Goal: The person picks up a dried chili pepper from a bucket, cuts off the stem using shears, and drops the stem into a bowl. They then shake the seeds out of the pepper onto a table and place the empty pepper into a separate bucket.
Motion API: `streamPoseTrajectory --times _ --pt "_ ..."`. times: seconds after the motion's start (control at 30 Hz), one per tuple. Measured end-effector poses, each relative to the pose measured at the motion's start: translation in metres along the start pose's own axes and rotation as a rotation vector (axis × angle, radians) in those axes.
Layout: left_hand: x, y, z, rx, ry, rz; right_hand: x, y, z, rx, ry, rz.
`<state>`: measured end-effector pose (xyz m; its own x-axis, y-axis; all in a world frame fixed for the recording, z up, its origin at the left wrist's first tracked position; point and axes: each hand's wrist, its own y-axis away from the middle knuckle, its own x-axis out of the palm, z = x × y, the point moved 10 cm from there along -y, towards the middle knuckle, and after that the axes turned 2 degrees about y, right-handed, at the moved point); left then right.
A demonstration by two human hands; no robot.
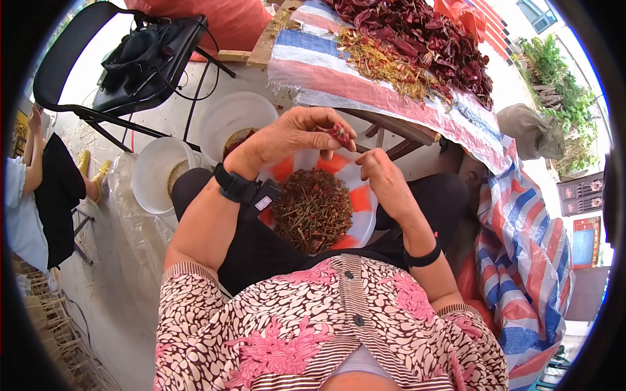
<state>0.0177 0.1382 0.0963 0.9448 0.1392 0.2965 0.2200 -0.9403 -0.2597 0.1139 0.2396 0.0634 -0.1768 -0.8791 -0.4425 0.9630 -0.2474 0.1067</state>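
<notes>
Pinched between the thumb and fingers of my left hand (303,133) is a dried red chili (340,134). My right hand (383,174) is just to the right of it and slightly lower, its fingers curled together; whatever they hold, if anything, is too small to make out. Below both hands, a white and orange basin (363,207) rests between my legs, with a heap of chili stems and bits (313,212) in it. Dark red dried chilies (417,36) are piled on a striped sheet (313,65) over the table ahead, beside yellowish seeds and scraps (381,65).
Two whitish tubs (238,111) stand left of the basin. A black chair (147,72) holds a black bag (140,52). At the far left sits another person (32,189). Striped sheeting (521,260) hangs at the right, near a grey-brown sack (531,130).
</notes>
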Motion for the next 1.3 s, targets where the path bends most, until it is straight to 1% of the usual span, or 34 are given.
streamPoseTrajectory --times 0.03,0.07,0.17,0.2,0.3,0.33,0.43,0.53,0.73,0.93,1.0,1.1,1.2,1.23,1.3 --pt "-0.001 0.000 0.002 -0.014 -0.008 -0.024 -0.006 0.002 0.000 0.028 0.101 -0.028" --pt "-0.003 0.000 0.003 -0.028 -0.017 -0.046 -0.009 0.005 0.002 0.037 0.032 -0.036" --pt "-0.008 -0.001 0.011 -0.071 -0.070 -0.077 -0.017 0.011 0.059 -0.267 0.103 -0.110" --pt "-0.010 -0.001 0.014 -0.085 -0.091 -0.080 -0.018 0.012 0.076 -0.329 0.199 -0.105" --pt "-0.013 -0.002 0.013 -0.059 -0.095 -0.104 -0.016 0.009 0.101 -0.361 0.509 -0.106" --pt "-0.014 -0.002 0.013 -0.052 -0.095 -0.121 -0.018 0.009 0.104 -0.425 0.556 -0.201" --pt "-0.018 -0.001 0.009 -0.029 -0.099 -0.169 -0.015 0.004 0.103 -0.273 0.665 -0.158" --pt "-0.017 -0.001 0.007 -0.023 -0.112 -0.176 -0.012 0.001 0.103 -0.337 0.752 -0.188" --pt "-0.017 -0.002 0.010 -0.046 -0.191 -0.165 -0.010 -0.003 0.101 -0.321 0.844 -0.131" --pt "-0.016 -0.002 0.012 -0.080 -0.262 -0.179 -0.011 0.000 0.102 -0.344 0.817 -0.098" --pt "-0.016 -0.002 0.015 -0.104 -0.281 -0.171 -0.009 0.000 0.101 -0.319 0.863 -0.075" --pt "-0.015 -0.002 0.016 -0.090 -0.330 -0.172 -0.005 -0.004 0.094 -0.255 0.869 -0.024" --pt "-0.015 -0.005 0.020 0.017 -0.457 -0.156 0.001 -0.012 0.084 -0.223 0.871 0.012" --pt "-0.016 -0.005 0.021 -0.001 -0.485 -0.150 0.002 -0.014 0.080 -0.219 0.876 0.021" --pt "-0.018 -0.002 0.017 -0.039 -0.542 -0.144 0.004 -0.013 0.076 -0.180 0.706 0.045"
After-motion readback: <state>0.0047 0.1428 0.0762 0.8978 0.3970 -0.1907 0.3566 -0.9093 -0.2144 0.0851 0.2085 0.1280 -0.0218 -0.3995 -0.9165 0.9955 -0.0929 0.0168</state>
